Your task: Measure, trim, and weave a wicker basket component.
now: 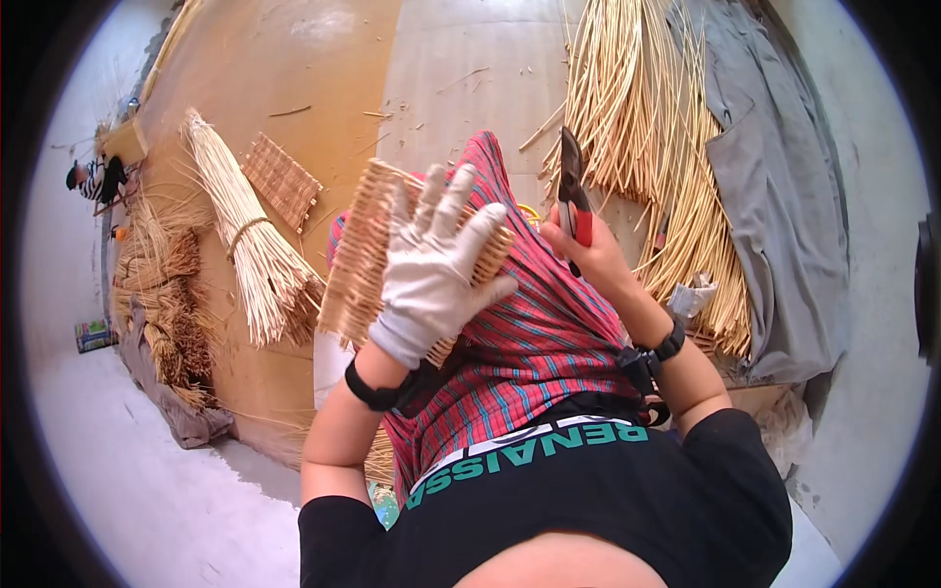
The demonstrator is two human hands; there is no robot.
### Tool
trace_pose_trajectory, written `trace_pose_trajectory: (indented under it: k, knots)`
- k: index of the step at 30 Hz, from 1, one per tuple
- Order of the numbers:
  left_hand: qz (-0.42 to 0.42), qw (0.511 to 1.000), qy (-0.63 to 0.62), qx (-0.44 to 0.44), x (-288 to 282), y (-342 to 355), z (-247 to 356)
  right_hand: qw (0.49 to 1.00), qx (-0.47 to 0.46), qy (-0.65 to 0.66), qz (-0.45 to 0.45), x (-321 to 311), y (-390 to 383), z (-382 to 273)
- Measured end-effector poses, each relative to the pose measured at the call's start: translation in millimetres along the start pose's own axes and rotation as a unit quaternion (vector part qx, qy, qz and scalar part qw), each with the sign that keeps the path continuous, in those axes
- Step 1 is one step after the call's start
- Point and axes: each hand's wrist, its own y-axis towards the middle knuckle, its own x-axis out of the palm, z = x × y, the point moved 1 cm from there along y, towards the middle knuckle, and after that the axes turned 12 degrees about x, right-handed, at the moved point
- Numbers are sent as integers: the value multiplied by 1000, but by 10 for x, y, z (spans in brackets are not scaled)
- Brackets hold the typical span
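Observation:
My left hand (pixel 431 265), in a white glove, lies over a woven wicker panel (pixel 355 245) with its fingers spread and the thumb out to the right. The panel rests tilted on my lap, over a red striped cloth (pixel 529 314), and the glove hides much of its middle. To the right, my bare right hand (pixel 596 253) is closed around pruning shears (pixel 573 186) with red and black handles. Their dark blades point up and away from me, apart from the panel.
A tied bundle of pale wicker rods (pixel 245 230) and another woven panel (pixel 281 181) lie left on the floor. Long loose rods (pixel 627 108) spread at the right beside a grey cloth (pixel 774 196). Darker bundles (pixel 172 304) line the left wall. A person (pixel 93 179) sits far left.

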Motion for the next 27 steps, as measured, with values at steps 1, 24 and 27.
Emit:
trace_pose_trajectory:
  k: [1, 24, 27]
  knots:
    - [5, 1000, 22, -17, 15, 45, -83, 1000, -3, -18, 23, -54, -27, 112]
    - [173, 978, -18, -116, 285, -27, -266, 941, -49, -323, 88, 255, -162, -241]
    - [172, 977, -16, -125, 281, -18, -268, 938, -42, -336, 74, 247, -147, -275]
